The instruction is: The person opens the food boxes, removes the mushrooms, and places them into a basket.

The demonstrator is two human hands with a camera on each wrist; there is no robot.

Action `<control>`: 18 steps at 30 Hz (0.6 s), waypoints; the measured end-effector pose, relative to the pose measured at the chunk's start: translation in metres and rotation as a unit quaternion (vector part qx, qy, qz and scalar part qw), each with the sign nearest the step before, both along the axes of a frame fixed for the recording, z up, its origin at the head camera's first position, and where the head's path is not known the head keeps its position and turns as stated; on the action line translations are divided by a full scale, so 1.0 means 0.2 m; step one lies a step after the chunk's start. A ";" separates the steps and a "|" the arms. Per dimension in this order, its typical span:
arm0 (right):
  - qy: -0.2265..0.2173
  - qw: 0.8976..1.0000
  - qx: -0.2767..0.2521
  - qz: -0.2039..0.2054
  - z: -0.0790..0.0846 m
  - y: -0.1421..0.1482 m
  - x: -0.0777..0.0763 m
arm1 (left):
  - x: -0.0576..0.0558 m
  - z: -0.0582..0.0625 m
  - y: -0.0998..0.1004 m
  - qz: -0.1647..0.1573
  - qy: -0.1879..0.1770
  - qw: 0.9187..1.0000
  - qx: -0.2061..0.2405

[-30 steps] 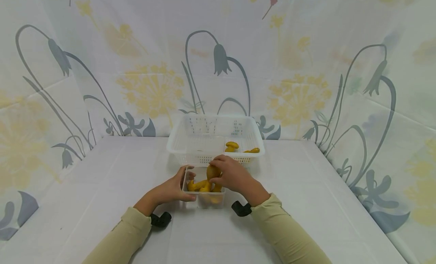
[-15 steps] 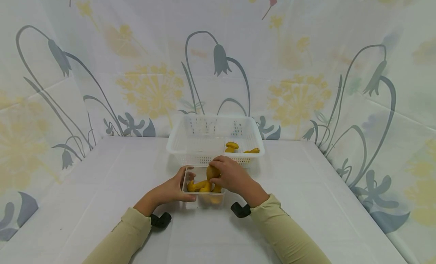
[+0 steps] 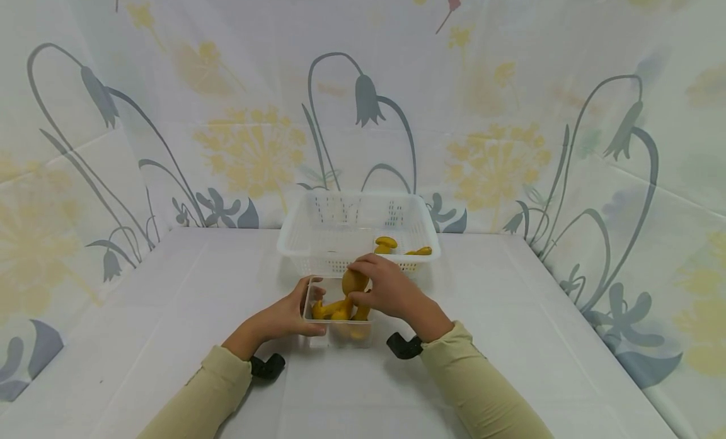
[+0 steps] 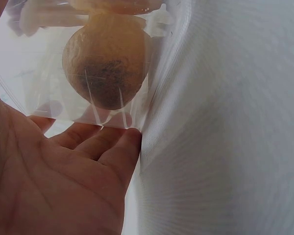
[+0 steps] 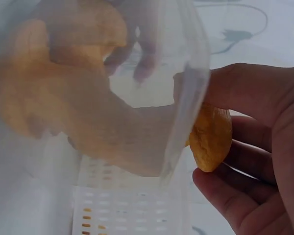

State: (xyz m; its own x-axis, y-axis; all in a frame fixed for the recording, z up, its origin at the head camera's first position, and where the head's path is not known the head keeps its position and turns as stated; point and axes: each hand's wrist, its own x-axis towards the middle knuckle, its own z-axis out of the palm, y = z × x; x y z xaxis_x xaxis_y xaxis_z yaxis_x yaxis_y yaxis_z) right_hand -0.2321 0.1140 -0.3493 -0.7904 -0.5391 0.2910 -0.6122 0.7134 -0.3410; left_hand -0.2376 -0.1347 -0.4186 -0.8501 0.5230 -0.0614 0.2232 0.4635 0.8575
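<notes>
A small clear plastic box (image 3: pixel 319 339) stands on the white table, with several yellow mushrooms (image 3: pixel 329 310) inside it. My left hand (image 3: pixel 283 314) grips the box by its left side, thumb at the front and fingers round the back. In the left wrist view a round, dark-speckled mushroom part (image 4: pixel 108 63) shows through the clear wall. At the box's right side my right hand (image 3: pixel 391 291) pinches a yellow mushroom (image 3: pixel 354 283) by its cap, just over the rim. In the right wrist view that mushroom's cap (image 5: pixel 211 139) sits between thumb and fingers; its stem is hidden.
Behind the box stands a white perforated basket (image 3: pixel 289 237). On its right side lie a yellow mushroom (image 3: pixel 386 242) and another yellow piece (image 3: pixel 420 250). A flower-printed cloth (image 3: pixel 363 149) hangs behind the table. Dark wrist-camera mounts (image 3: pixel 404 346) sit beneath both wrists.
My right hand has risen very slightly and shifted a touch left with the mushroom it pinches. The left hand and the basket look the same.
</notes>
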 end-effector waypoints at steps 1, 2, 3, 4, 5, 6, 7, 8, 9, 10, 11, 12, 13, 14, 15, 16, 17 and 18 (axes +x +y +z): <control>0.002 1.000 -0.003 0.000 0.00 0.00 0.00 | 0.00 0.00 0.00 0.000 0.000 1.000 -0.001; 0.004 1.000 -0.005 -0.001 0.01 0.01 0.00 | 0.00 0.00 0.00 -0.001 0.000 1.000 -0.001; 0.007 1.000 -0.007 -0.001 0.01 0.01 0.00 | 0.00 0.00 0.00 -0.001 0.000 1.000 -0.001; 0.009 1.000 -0.008 -0.002 0.02 0.01 0.00 | 0.00 0.00 0.00 0.000 0.001 1.000 -0.001; 0.014 1.000 -0.011 -0.001 0.02 0.01 0.00 | 0.00 0.00 0.00 0.000 0.001 1.000 -0.001; 0.018 1.000 -0.014 0.001 0.02 0.02 0.00 | 0.00 0.00 0.00 0.000 0.001 1.000 -0.001; 0.022 1.000 -0.017 0.004 0.03 0.02 0.00 | 0.00 0.00 0.00 0.001 0.001 1.000 -0.001; 0.028 0.999 -0.021 0.005 0.03 0.02 0.00 | 0.00 0.00 0.00 0.001 0.000 1.000 0.000; 0.035 0.999 -0.023 0.007 0.04 0.03 0.00 | 0.00 0.00 0.00 0.002 0.000 1.000 0.000; 0.040 0.999 -0.028 0.009 0.04 0.03 0.00 | 0.00 0.00 0.00 0.001 0.002 1.000 0.000; 0.046 0.998 -0.035 0.012 0.05 0.04 0.00 | 0.00 0.00 0.00 0.000 0.002 1.000 0.000; 0.053 0.998 -0.040 0.014 0.05 0.04 0.00 | 0.00 0.00 0.00 -0.001 0.004 1.000 0.000; 0.060 0.997 -0.045 0.015 0.06 0.05 0.00 | 0.00 -0.01 0.00 -0.001 0.005 1.000 0.001; 0.066 0.996 -0.050 0.015 0.06 0.06 0.00 | 0.00 -0.01 0.00 -0.001 0.006 1.000 0.001; 0.072 0.996 -0.057 0.017 0.07 0.07 0.00 | 0.00 -0.01 0.00 -0.002 0.007 1.000 0.001; 0.076 0.995 -0.063 0.019 0.07 0.07 0.00 | 0.00 -0.01 0.00 -0.002 0.008 1.000 0.001; 0.079 0.994 -0.068 0.019 0.08 0.08 0.00 | 0.00 -0.01 0.00 0.000 0.006 1.000 0.001; 0.082 0.994 -0.073 0.018 0.09 0.09 0.00 | 0.00 -0.01 0.00 0.000 0.007 1.000 0.001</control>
